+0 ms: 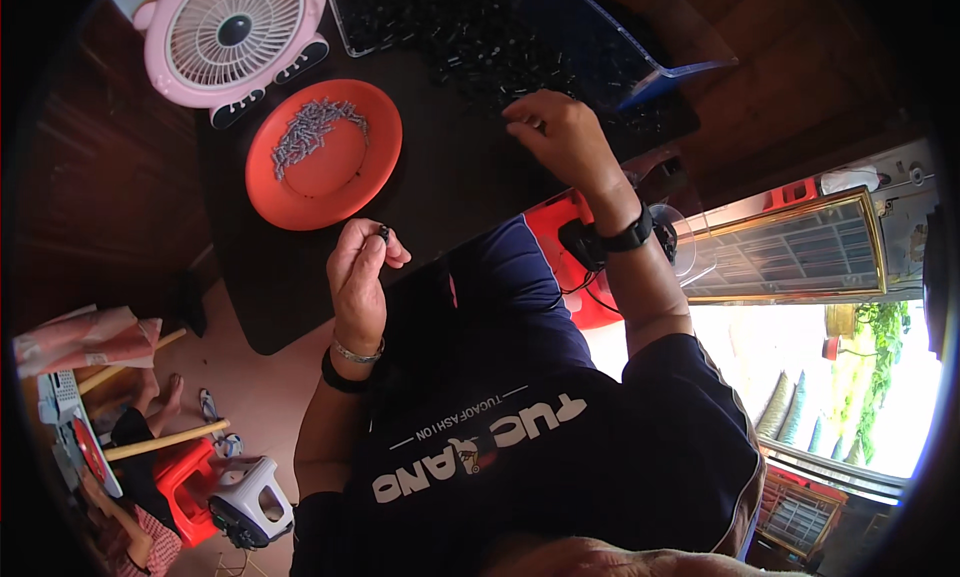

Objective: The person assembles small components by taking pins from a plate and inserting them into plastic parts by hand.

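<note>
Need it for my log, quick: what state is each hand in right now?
Left hand: closed, pinching a small black piece.
Right hand: fingers curled, near the scattered black pieces; whether it holds anything cannot be told.

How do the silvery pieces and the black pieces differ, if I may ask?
The silvery pieces look pale grey; the black pieces are dark with bright glints. The silvery pieces lie gathered in the red plate, while the black pieces spread over a wider area outside it. Both are small and numerous.
</note>
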Available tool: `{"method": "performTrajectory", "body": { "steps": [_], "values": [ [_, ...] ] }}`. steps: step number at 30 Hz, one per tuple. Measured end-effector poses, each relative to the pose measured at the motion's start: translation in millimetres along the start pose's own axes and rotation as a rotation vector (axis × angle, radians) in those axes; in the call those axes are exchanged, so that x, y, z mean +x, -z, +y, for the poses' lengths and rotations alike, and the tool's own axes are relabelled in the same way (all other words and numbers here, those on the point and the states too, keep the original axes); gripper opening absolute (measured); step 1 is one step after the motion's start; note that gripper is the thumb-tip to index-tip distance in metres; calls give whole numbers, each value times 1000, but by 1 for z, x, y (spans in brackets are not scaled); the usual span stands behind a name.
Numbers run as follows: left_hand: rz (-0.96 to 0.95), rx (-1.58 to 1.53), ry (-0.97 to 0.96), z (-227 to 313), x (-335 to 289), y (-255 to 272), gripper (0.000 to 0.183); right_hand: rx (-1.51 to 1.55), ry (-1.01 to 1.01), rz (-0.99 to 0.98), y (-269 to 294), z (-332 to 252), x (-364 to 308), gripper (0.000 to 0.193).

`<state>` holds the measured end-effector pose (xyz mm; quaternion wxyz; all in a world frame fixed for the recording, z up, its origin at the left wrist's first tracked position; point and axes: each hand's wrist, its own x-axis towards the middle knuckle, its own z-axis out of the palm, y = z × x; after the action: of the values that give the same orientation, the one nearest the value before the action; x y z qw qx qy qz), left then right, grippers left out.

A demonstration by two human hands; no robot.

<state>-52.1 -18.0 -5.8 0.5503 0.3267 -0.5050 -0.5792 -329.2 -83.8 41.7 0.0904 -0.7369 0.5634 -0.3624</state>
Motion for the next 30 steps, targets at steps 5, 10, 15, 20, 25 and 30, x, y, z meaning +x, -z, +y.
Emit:
{"method": "performTrajectory", "body": {
  "steps": [5, 10, 15, 20, 25, 30],
  "values": [
    [7, -1, 3, -3, -1, 1, 18, -344, 119, -117, -29, -1, 19, 15],
    [-3, 3, -19, -3, -1, 2, 18, -404, 141, -110, -44, 6, 25, 11],
    [-16, 4, -17, -3, 0, 3, 19, -398, 186, -50, -47, 12, 24, 10],
    [-15, 16, -21, -4, -1, 3, 19, -309, 184, -28, -47, 19, 26, 12],
    [-1, 8, -10, -2, -2, 1, 19, -16, 68, -95, -39, 3, 19, 17],
    [-57, 84, -12, 1, -1, 2, 23, 635, -109, -565, -22, -57, 12, 18]
  ]
}}
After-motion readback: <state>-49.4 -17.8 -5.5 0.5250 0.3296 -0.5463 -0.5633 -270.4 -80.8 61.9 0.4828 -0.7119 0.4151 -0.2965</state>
